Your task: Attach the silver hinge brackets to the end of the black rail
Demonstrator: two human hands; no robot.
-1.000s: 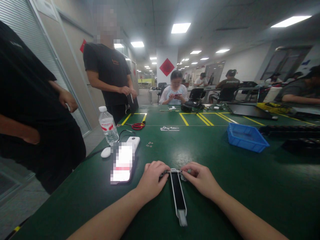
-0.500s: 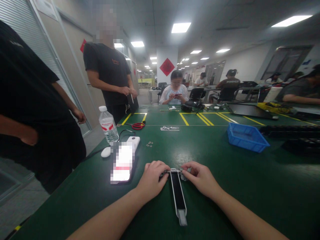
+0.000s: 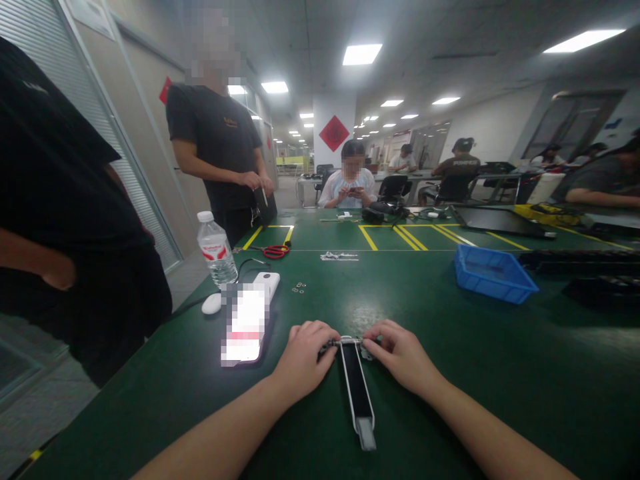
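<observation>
A long narrow black strip with a white rim (image 3: pixel 356 383) lies on the green table, pointing toward me, with a grey tab (image 3: pixel 367 435) at its near end. Across its far end runs a small silvery metal crosspiece (image 3: pixel 349 341). My left hand (image 3: pixel 306 357) pinches the left end of this crosspiece between thumb and fingers. On the opposite side, my right hand (image 3: pixel 404 357) is closed on the right end, where a small metal piece (image 3: pixel 367 355) shows below the fingertips. The fingers partly hide both ends.
Left of my hands lie a lit phone (image 3: pixel 245 327), a white device (image 3: pixel 270 283) and a water bottle (image 3: pixel 217 250). Small metal rings (image 3: pixel 299 288), red-handled scissors (image 3: pixel 277 251) and silvery parts (image 3: pixel 340 256) are farther off. A blue bin (image 3: pixel 495 273) sits right. People stand at left.
My hands and the strip stay nearly where they were. At the far left, the standing person's lower hand has moved out of sight behind the body.
</observation>
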